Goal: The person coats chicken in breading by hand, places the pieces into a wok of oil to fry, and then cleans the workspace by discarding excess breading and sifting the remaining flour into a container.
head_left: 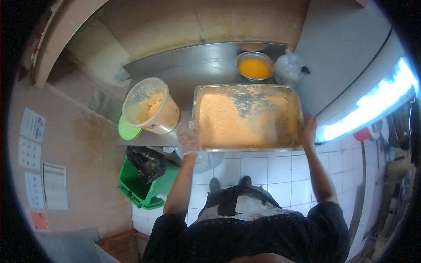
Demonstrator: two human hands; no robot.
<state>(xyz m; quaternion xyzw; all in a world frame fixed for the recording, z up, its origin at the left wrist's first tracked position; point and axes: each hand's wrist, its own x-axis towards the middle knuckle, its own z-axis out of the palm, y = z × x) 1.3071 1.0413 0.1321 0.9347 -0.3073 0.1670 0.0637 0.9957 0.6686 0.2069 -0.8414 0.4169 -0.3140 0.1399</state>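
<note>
A rectangular metal tray [196, 105] spreads across the counter's front edge. Orange-tan powder, like seasoned flour, lies in it, heaped at the left and thin at the far middle, where bare metal shows. My left hand [188, 138], blurred and pale as if dusted with the powder, grips the tray's near left corner. At the right side my right hand [308, 129] holds the tray's edge with the fingers against its wall. Left of the tray leans a translucent plastic bucket [171, 115], with more of the powder inside. A green lid [127, 129] lies beside the bucket.
Behind the tray stand a metal bowl of yellow-orange liquid [254, 69] and a knotted clear plastic bag [288, 66]. Below the steel counter [184, 65] at left is a green bin [153, 193] with a black bag. A large grey appliance [342, 52] borders the right.
</note>
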